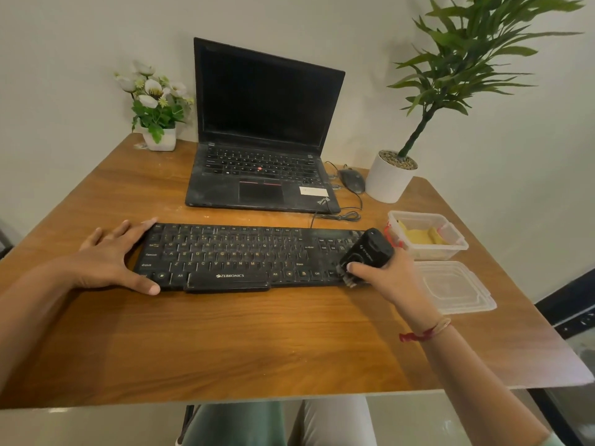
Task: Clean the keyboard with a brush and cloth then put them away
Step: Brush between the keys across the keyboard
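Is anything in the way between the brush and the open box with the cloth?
Nothing visible. The right hand grips the brush at the right end of the keyboard; the box sits just right of it, open. Its lid lies nearer the person, off that path. The cloth lies inside.

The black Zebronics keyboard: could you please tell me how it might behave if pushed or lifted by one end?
The keyboard probably slides on the smooth wooden table: the left hand is pressed to its left end. It looks thin and flat, so likely light, and might sag when lifted by one end.
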Motion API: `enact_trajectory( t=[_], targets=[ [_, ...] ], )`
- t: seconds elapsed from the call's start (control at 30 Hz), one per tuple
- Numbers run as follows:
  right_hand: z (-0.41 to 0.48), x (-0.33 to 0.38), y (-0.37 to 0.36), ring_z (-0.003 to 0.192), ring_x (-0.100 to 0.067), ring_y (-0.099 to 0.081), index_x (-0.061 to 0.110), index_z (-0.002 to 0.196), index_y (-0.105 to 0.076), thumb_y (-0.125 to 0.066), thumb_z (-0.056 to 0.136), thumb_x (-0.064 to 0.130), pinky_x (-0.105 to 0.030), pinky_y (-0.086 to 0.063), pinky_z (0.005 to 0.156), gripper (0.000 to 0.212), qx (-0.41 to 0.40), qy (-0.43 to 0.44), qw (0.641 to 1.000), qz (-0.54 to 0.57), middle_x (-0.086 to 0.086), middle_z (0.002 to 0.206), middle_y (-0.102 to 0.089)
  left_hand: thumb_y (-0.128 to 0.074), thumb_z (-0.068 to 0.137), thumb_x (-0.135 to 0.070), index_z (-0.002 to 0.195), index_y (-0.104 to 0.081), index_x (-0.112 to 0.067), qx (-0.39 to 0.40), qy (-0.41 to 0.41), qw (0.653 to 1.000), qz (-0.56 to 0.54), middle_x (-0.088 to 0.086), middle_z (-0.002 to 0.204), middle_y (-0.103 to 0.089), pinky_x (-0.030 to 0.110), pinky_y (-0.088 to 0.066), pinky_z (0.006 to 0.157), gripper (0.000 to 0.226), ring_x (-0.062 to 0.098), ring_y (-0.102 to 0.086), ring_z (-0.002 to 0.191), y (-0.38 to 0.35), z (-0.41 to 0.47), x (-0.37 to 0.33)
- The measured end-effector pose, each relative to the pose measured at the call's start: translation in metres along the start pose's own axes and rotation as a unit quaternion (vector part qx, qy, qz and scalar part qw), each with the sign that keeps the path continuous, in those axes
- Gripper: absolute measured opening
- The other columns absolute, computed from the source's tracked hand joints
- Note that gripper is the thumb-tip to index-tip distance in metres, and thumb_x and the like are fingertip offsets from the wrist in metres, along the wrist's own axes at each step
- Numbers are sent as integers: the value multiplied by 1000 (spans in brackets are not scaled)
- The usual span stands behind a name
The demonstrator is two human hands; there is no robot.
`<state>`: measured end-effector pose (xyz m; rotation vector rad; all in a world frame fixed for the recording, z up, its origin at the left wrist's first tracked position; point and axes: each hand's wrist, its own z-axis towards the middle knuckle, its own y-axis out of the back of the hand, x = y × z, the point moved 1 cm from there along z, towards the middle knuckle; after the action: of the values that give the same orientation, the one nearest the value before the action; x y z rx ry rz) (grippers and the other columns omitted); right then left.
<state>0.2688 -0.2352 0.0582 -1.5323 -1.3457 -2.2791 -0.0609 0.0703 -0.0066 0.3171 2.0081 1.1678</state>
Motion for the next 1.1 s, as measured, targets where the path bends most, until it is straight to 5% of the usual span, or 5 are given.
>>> enact_trajectory(
  t=[0.13,0.43,0.7,0.93,1.1],
  targets=[
    [16,-18,26,72,-16,-64,22,70,-58,-78,71,20,-23,-49,55,20,-90,-31,995,-20,3,69,-64,-51,16,-96,140,12,-50,-24,3,999,20,5,158,-2,35,15,112,147,14,10,144,-3,3,1],
    [18,-32,28,86,-20,-68,26,81,-61,-81,67,20,-49,-57,78,24,-48,-72,994,65,-2,85,-71,-56,16,-94,139,8,-53,-52,-6,999,-13,5,158,-7,38,12,113,145,12,7,144,-6,8,13],
    [1,-19,5,87,-14,-65,29,81,-57,-80,69,20,-36,-56,76,27,-10,-53,997,52,1,88,-69,-53,17,-96,136,11,-56,-32,1,999,-3,4,158,-5,36,13,113,141,9,10,143,-6,8,10],
    [7,-29,27,76,-25,-64,14,71,-61,-78,70,20,-40,-52,63,18,-145,-62,987,-9,-7,72,-67,-46,14,-98,136,13,-53,-43,2,999,19,9,158,-5,35,11,113,144,10,9,143,-4,0,-2],
    [-6,-23,12,76,-7,-61,24,79,-60,-79,72,16,-25,-49,63,22,-64,-52,996,22,5,79,-66,-47,14,-98,136,13,-52,-43,-3,999,14,7,158,-5,35,11,113,144,9,9,143,-5,1,0]
  ],
)
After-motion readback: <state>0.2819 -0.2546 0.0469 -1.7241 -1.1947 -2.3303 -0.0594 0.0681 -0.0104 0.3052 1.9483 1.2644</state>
